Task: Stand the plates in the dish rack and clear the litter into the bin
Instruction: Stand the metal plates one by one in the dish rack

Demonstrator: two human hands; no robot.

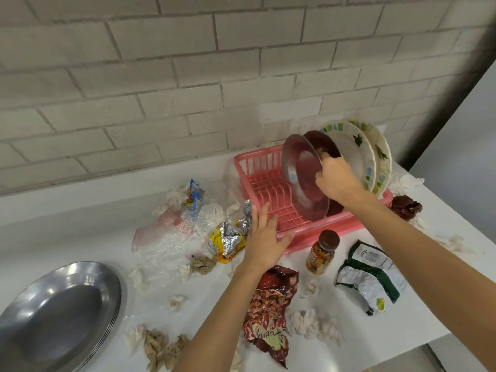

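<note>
A pink dish rack stands at the back of the white counter. My right hand grips the rim of a steel plate standing upright in the rack. Behind it stand another dark steel plate and two white patterned plates. My left hand rests open against the rack's front left edge. A stack of steel plates lies flat at the near left. Litter covers the counter: a red snack bag, a green and white wrapper, a yellow foil wrapper.
A small brown-capped bottle stands in front of the rack. Bubble wrap and plastic bags lie left of the rack. Crumpled tissues are scattered about, and a dark red wrapper lies right of the rack. A brick wall backs the counter.
</note>
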